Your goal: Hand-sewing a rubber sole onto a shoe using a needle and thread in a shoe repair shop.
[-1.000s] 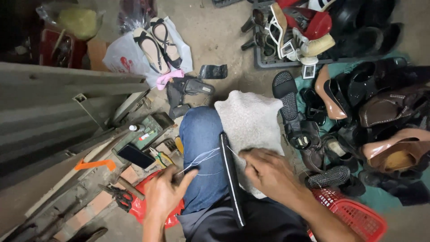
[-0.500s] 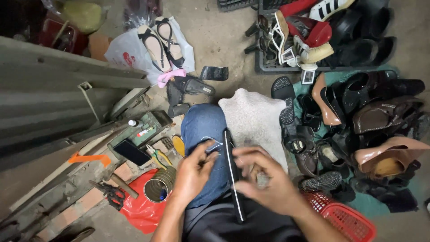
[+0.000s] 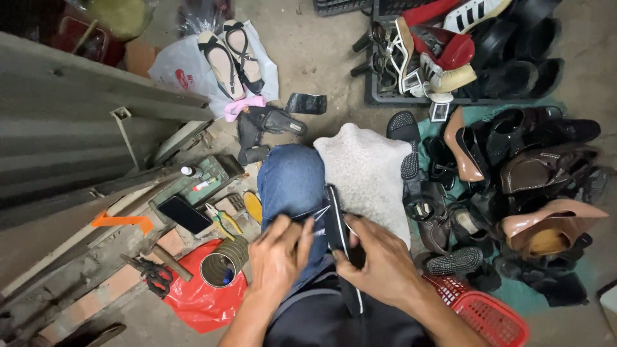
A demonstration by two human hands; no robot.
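The left hand is curled, fingers drawn together at the tips and pinched on a pale thread that runs to the edge of a black shoe sole. The right hand is closed around that sole from the other side — thumb pressed on its face, fingers wrapped behind — so the sole stands on edge between both hands, above the lap. Whether the left hand also holds a needle cannot be told; the fingertips hide it.

The sole rests over the person's knee, clad in blue denim, with a whitish fleecy cloth draped just beside it on the right.

To the left of the knee lie tools: a tin can on a red plastic bag, yellow-handled pliers, a dark phone, and black scissors near a wooden-handled hammer.

To the right, a red plastic basket sits near the right forearm, and beyond it a heap of shoes — a tan high heel, a brown one, black sandals. Farther off, a pair of strappy flats lies on a white bag.
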